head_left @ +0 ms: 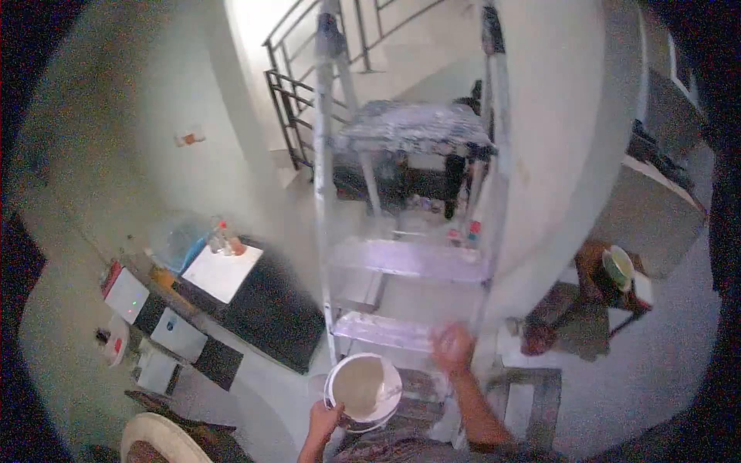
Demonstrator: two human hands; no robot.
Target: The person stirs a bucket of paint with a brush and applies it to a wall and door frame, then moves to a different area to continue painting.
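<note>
My left hand [325, 419] is closed on the near left rim of a white bucket [394, 390], which is tilted towards me and shows a greyish-beige inside with a whitish smear. In front of me rises an aluminium stepladder [323, 177] with pale, stained steps. Beside the right end of its lowest visible step [382, 330] is my right hand [453, 347], raised and smeared by motion, so its fingers do not show clearly. Higher up, the ladder's platform [417, 125] is crusted with white splashes.
To the left stand a dark cabinet with a white top [221, 272] bearing bottles [224, 241], and several white boxes [179, 333]. A round-backed chair [158, 428] is at lower left. On the right, a small wooden table [594, 266] holds a bowl [618, 266]. Behind the ladder is a stair railing [289, 108].
</note>
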